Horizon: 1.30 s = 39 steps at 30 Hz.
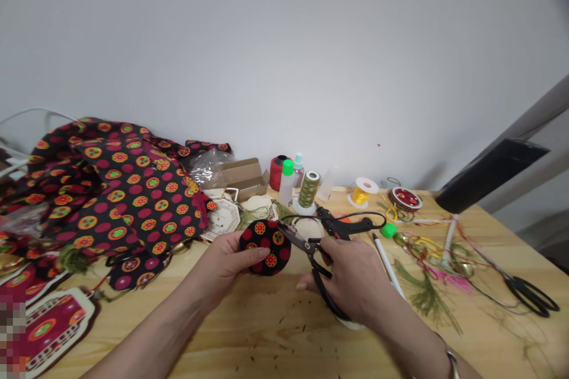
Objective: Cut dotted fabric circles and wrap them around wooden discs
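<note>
My left hand (231, 260) pinches a round black disc of patterned fabric (271, 260) with red dots and orange flowers, thumb on top. In my right hand (353, 272) is a pair of black-handled scissors (324, 293). Their blades reach to the upper right edge of the fabric disc; whether they touch it I cannot tell. Small dark fabric scraps lie on the wooden table (267, 331) below. Just behind the scissors rests a black glue gun (347, 225).
Patterned cloth (137, 189) is heaped at the left. Thread spools (309, 189) and a green-capped bottle (287, 183) stand along the back. A white pen (389, 266), green tassels (427, 293) and a second pair of scissors (528, 296) lie at the right.
</note>
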Each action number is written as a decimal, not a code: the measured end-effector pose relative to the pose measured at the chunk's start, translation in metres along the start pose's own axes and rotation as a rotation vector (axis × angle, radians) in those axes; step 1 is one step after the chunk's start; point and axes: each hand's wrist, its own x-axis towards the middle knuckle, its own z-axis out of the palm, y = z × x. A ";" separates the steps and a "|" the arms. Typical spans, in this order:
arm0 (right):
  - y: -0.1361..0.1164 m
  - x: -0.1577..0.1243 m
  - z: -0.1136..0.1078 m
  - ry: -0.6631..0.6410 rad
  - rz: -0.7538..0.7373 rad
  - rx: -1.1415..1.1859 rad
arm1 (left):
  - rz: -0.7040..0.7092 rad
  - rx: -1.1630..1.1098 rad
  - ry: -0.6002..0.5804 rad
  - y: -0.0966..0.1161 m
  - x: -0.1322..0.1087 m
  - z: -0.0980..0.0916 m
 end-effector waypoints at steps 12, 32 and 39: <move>0.000 -0.001 0.001 -0.008 -0.005 -0.009 | -0.026 0.030 -0.019 -0.002 0.000 0.003; 0.006 0.000 0.006 0.076 0.007 -0.048 | -0.041 0.054 -0.035 -0.001 0.000 -0.001; 0.006 0.001 0.007 0.091 -0.002 -0.062 | -0.036 0.079 -0.052 0.002 -0.001 -0.002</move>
